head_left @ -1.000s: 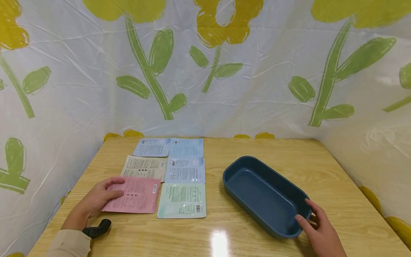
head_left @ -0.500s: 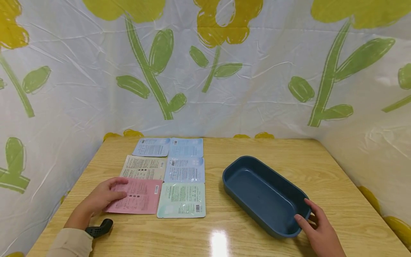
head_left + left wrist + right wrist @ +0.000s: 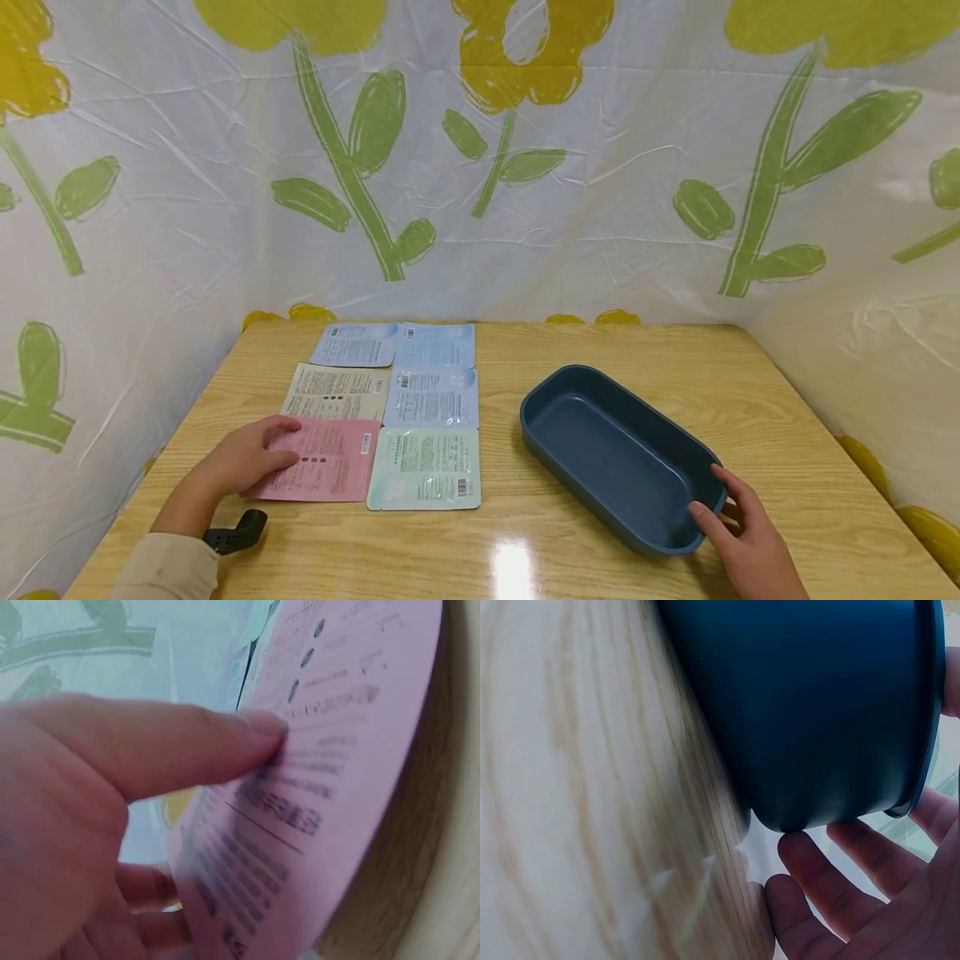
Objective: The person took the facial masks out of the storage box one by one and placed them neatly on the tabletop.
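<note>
A flat pink sachet (image 3: 330,467) printed with text lies in the left front of the head view. My left hand (image 3: 243,458) holds it by its left side. The left wrist view shows the thumb (image 3: 247,739) on the printed face and other fingers partly hidden behind the edge. At the right, my right hand (image 3: 750,533) grips the near right end of a deep dark blue plastic bin (image 3: 615,450). Its thumb lies over the rim on the inner side. In the right wrist view several fingertips (image 3: 799,847) touch the bin's outer wall.
Right of the pink sachet lies a green sachet (image 3: 426,471). Behind them are a beige sachet (image 3: 337,392) and blue sachets (image 3: 432,397), laid in rows. The wooden table (image 3: 390,554) is bounded by a flower-print sheet (image 3: 585,242). A black wrist device (image 3: 238,533) sits on the left wrist.
My left hand has shifted the pink sachet slightly to the right, until it lies close beside the green one. The right hand and the bin stay put.
</note>
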`<state>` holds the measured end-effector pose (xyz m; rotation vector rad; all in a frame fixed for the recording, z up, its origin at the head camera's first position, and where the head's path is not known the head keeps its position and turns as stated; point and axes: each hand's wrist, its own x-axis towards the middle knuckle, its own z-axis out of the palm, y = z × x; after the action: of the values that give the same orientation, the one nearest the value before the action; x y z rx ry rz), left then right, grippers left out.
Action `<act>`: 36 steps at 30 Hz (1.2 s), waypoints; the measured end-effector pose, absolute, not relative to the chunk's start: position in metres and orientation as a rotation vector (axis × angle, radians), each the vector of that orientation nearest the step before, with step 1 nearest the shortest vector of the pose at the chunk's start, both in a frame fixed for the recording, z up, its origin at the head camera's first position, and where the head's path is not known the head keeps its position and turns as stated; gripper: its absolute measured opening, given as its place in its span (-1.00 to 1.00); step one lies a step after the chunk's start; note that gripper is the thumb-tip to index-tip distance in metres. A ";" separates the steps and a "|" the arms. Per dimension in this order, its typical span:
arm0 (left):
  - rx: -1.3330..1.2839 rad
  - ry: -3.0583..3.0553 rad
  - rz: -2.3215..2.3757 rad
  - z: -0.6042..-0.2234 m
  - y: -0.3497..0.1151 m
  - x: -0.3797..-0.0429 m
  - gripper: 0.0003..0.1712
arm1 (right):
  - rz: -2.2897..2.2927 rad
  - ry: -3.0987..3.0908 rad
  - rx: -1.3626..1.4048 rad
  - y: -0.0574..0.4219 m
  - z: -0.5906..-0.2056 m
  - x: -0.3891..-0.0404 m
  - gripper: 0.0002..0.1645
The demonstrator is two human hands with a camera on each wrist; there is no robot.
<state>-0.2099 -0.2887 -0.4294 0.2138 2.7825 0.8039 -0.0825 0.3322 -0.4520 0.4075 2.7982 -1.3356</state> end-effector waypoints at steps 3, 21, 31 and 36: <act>0.237 2.810 0.733 -0.427 -0.286 -0.210 -0.42 | -1.349 2.779 0.401 0.332 -0.451 -0.083 -0.04; 0.308 3.098 0.595 -0.422 -0.256 -0.196 -0.44 | -1.233 2.830 0.392 0.336 -0.450 -0.089 0.04; 0.386 3.270 0.574 -0.410 -0.208 -0.204 -0.21 | -1.028 3.309 -0.025 0.330 -0.433 -0.100 -0.25; 0.398 3.235 0.584 -0.401 -0.179 -0.224 -0.07 | -0.842 3.371 -0.192 0.320 -0.414 -0.126 -0.24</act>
<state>-0.2236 -0.1785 -0.4011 0.3985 3.2353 0.5840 -0.1259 0.3195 -0.4138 -0.1922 3.3708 -0.8418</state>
